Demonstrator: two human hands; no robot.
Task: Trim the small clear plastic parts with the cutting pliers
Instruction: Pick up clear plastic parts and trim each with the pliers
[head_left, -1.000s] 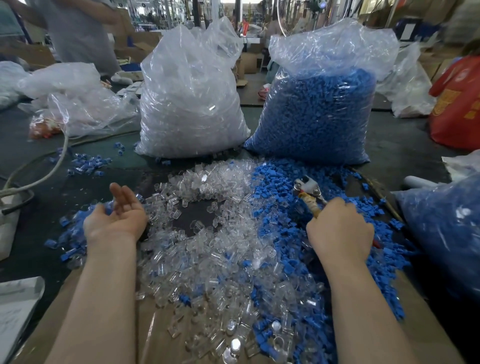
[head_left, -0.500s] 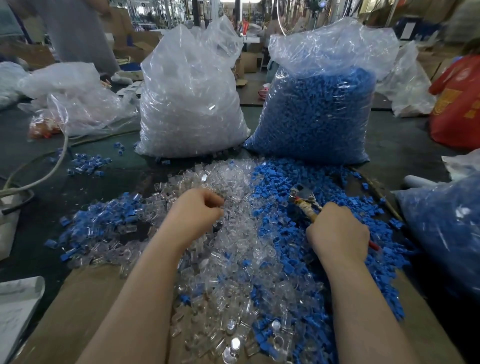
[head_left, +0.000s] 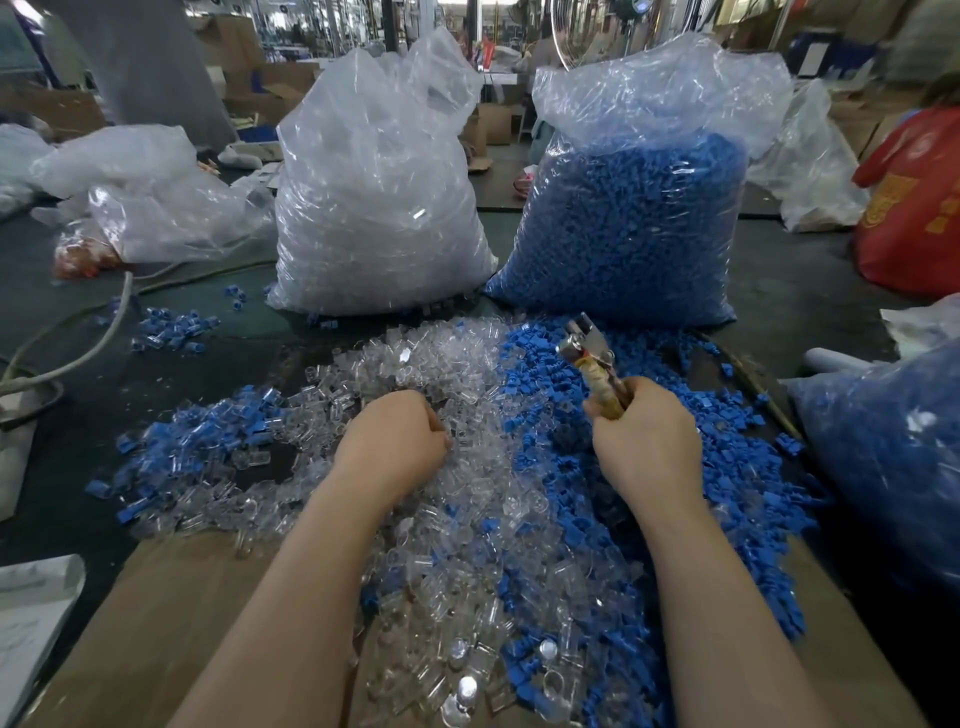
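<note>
A: Brown cardboard sheet lies nearest, under both forearms, with the heap of small clear plastic parts spread across it and onto the dark table.

B: And the hands?

A: The left hand sits knuckles-up on the clear heap, fingers curled tight into it; whether a part is pinched inside I cannot tell. Half a second ago it was in much the same spot.

B: The right?

A: The right hand grips the cutting pliers with worn tan handles over the loose blue plastic pieces. The metal head now tilts up higher than before.

B: Farther back?

A: A clear bag of transparent parts and a clear bag of blue parts, side by side.
</note>
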